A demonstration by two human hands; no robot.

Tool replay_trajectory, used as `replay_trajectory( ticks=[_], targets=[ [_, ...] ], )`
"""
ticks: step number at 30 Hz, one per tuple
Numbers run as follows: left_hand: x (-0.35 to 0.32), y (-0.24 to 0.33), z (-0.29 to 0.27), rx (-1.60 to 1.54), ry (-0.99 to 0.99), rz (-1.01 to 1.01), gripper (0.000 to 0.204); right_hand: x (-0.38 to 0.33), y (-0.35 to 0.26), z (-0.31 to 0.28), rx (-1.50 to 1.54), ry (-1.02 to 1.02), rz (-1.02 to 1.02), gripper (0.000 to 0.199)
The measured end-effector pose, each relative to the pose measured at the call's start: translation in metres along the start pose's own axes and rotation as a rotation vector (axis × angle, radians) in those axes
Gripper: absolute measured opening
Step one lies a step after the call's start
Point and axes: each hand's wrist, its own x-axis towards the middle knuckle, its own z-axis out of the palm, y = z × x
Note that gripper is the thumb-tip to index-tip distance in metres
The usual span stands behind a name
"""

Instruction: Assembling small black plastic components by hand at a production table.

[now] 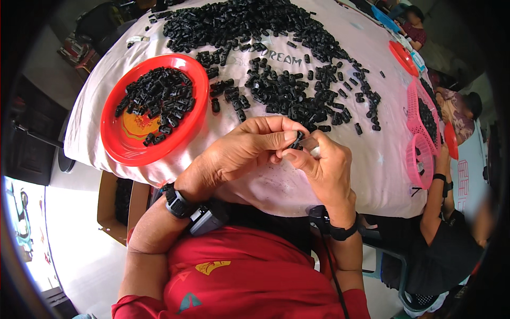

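My left hand pinches a small black plastic piece between thumb and fingers, close to the table's near edge. Against that piece, my right hand grips a small thin flat blade with a whitish end, mostly hidden by the fingers. Just beyond both hands lies a loose pile of similar black plastic pieces. To the left of my left hand stands a red plastic basin, partly filled with the same black pieces.
A larger heap of black pieces covers the far side of the pale cloth. Pink baskets stand at the right edge, near a co-worker's arm. An open cardboard box sits below the table at left. Other people sit at far right.
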Motion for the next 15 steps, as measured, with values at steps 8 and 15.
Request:
replay_trajectory(
  ticks=[8,15],
  targets=[
    [-0.0002,0.0037,0.0084,0.018,0.043,-0.009,0.023,0.0017,0.0005,-0.0005,-0.078,0.011,-0.030,0.055],
    [0.0013,0.0018,0.0033,0.016,0.026,0.008,0.022,0.0027,0.0044,0.0012,-0.080,0.014,-0.041,0.050]
  ],
)
